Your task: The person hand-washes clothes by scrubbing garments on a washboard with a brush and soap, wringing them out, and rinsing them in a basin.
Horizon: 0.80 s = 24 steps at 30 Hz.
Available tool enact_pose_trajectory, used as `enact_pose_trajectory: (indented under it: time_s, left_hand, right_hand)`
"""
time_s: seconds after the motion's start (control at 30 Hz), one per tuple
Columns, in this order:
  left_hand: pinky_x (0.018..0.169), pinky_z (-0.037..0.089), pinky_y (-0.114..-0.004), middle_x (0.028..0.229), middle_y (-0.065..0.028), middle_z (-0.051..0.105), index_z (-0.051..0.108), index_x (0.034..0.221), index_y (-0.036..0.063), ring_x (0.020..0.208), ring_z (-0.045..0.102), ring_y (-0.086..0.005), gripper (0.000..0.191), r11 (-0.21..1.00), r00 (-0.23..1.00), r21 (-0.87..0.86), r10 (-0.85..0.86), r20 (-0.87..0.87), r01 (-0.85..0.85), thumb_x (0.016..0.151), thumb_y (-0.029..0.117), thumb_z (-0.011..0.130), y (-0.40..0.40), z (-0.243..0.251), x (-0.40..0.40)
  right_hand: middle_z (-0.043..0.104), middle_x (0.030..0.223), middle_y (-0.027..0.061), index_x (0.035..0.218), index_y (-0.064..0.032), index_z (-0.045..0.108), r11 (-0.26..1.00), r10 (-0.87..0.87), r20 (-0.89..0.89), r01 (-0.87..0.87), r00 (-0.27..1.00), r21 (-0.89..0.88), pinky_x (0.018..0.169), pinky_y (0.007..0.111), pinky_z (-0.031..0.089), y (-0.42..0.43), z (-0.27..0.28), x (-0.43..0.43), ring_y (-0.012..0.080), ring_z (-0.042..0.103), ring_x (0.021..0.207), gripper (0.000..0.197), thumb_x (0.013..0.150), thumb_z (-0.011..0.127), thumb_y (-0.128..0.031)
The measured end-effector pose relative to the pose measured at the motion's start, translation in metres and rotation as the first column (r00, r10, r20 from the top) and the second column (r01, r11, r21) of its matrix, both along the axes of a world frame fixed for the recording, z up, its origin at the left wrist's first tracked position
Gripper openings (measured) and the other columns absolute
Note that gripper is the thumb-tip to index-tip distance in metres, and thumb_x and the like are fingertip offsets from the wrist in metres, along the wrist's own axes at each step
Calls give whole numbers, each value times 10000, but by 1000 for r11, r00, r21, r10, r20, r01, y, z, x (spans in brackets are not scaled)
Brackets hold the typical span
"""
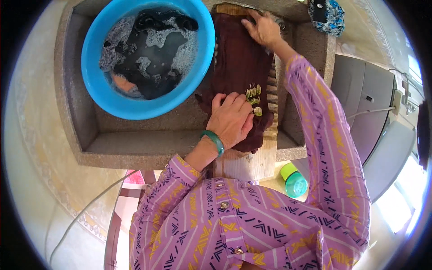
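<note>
A wet maroon garment (241, 50) lies spread along a ridged wooden washboard (245, 165), which leans in a stone sink. My left hand (231, 114), with a green bangle at the wrist, is on the lower part of the garment, its fingers curled against the bunched cloth. Right beside those fingertips is a yellow-green printed or stitched pattern (254, 96) on the cloth. My right hand (265, 28) rests at the far end of the board, thumb and fingers apart near the garment's upper edge. Its palm side is hidden.
A blue basin (148, 109) with dark clothes in sudsy water fills the left of the stone sink (135, 143). A patterned cloth item (327, 17) lies at the far right rim. A grey washing machine (361, 84) stands to the right, and a green container (295, 182) sits below.
</note>
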<state>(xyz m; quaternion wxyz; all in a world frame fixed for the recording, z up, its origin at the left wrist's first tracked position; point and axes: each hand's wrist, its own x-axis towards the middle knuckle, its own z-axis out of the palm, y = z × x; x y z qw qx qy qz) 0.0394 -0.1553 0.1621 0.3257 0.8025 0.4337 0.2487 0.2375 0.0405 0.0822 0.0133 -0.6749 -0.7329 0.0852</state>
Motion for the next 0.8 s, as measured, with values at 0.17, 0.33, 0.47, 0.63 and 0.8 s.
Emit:
enact_pose_trajectory:
  time_s: [0.17, 0.33, 0.47, 0.63, 0.8]
  left_hand:
    - [927, 333, -434, 1035, -90, 580, 580, 890, 67, 1048, 507, -265, 166, 994, 995, 57, 98, -15, -97, 775, 184, 607, -3, -7, -14]
    - [927, 337, -438, 1035, -95, 572, 573, 887, 69, 1057, 503, -269, 163, 998, 998, -7, 57, -30, -57, 771, 178, 611, 1, 1, -4]
    - [928, 334, -446, 1039, -98, 566, 572, 891, 69, 1056, 503, -271, 161, 999, 999, 0, 33, -12, -33, 776, 174, 611, 2, 5, -4]
    - [914, 339, -442, 1035, -101, 569, 560, 881, 64, 1037, 511, -271, 163, 998, 999, 26, 54, 4, -54, 772, 170, 616, 2, -2, -8]
    - [916, 340, -438, 1040, -102, 568, 563, 878, 66, 1039, 511, -268, 159, 999, 999, -6, 36, -38, -37, 767, 167, 614, 1, -1, -10]
  right_hand:
    - [539, 1115, 275, 1253, -179, 550, 980, 163, -140, -177, 977, -92, 817, 474, 493, -39, 20, -40, 433, 578, 980, 527, 879, 499, -547]
    - [514, 967, 235, 1265, -143, 541, 955, 283, -249, -296, 926, -18, 757, 465, 510, -112, 46, -30, 414, 586, 858, 516, 857, 585, -455]
    - [543, 1026, 273, 1253, -170, 534, 995, 57, -56, -52, 997, 89, 722, 486, 510, -10, -2, -12, 442, 602, 855, 470, 891, 529, -470]
    - [544, 1101, 289, 1261, -167, 528, 995, 56, -16, -57, 998, -76, 790, 501, 498, 10, -4, -18, 456, 592, 909, 546, 887, 468, -560]
    - [539, 1017, 250, 1280, -159, 530, 924, 348, -218, -373, 912, -83, 739, 460, 524, -106, 46, -36, 414, 609, 866, 562, 845, 576, -512]
